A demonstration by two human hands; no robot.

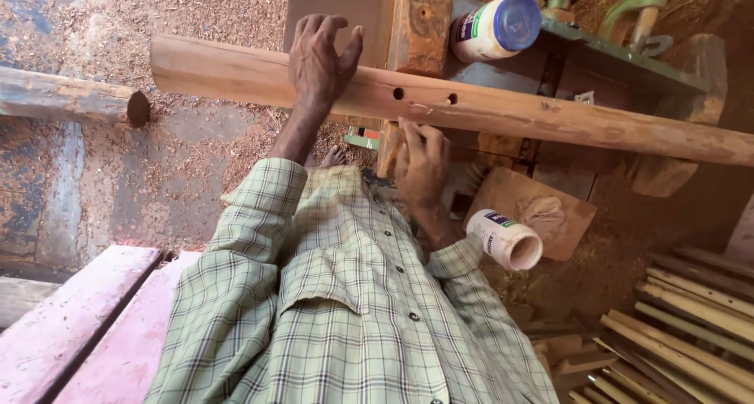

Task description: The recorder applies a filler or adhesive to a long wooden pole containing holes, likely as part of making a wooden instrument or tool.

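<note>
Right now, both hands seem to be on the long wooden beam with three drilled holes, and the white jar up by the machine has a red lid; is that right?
Not quite: the head view shows the white jar by the machine with a blue lid, not red. The rest holds: the left hand rests on top of the long wooden beam and the right hand touches its near side, below the three drilled holes.
</note>
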